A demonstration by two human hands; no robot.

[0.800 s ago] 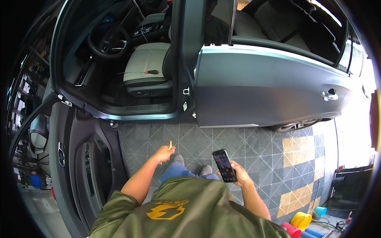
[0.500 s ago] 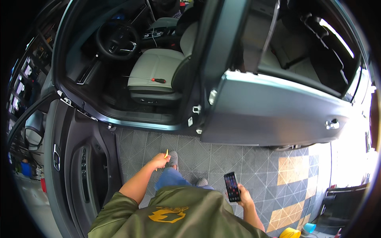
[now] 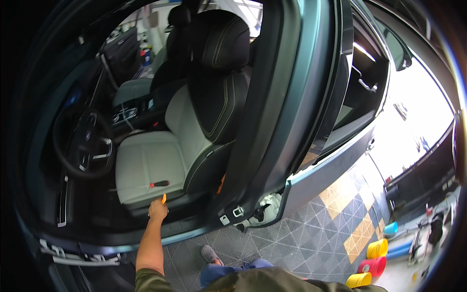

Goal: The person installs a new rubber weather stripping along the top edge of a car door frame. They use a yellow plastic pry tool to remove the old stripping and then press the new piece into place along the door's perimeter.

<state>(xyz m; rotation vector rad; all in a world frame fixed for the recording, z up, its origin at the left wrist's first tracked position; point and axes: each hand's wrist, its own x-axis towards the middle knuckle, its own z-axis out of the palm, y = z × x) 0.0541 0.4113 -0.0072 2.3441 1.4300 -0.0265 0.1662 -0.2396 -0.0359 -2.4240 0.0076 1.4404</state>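
My left hand (image 3: 158, 210) reaches through the open doorway of a car, its fingers closed round a small, slim yellow-orange tool (image 3: 164, 198) whose tip sticks up past them. Most of that tool is hidden by the hand, and its exact kind does not show. Just beyond lies a screwdriver (image 3: 159, 184) with a red and black handle, its long thin shaft pointing left across the light grey driver's seat (image 3: 141, 160). The hand is close to the seat's outer front edge. My right hand is out of view.
A steering wheel (image 3: 83, 141) stands left of the seat. The door pillar (image 3: 272, 121) rises on the right, with a metal latch striker (image 3: 238, 211) low on it. Yellow buckets (image 3: 377, 248) and a red bucket (image 3: 372, 266) stand on the floor at the right.
My left hand has moved from beside my legs forward into the car, still gripping the yellow tool. My right hand, which held a phone, has left the view. The view has come nearer the seat.
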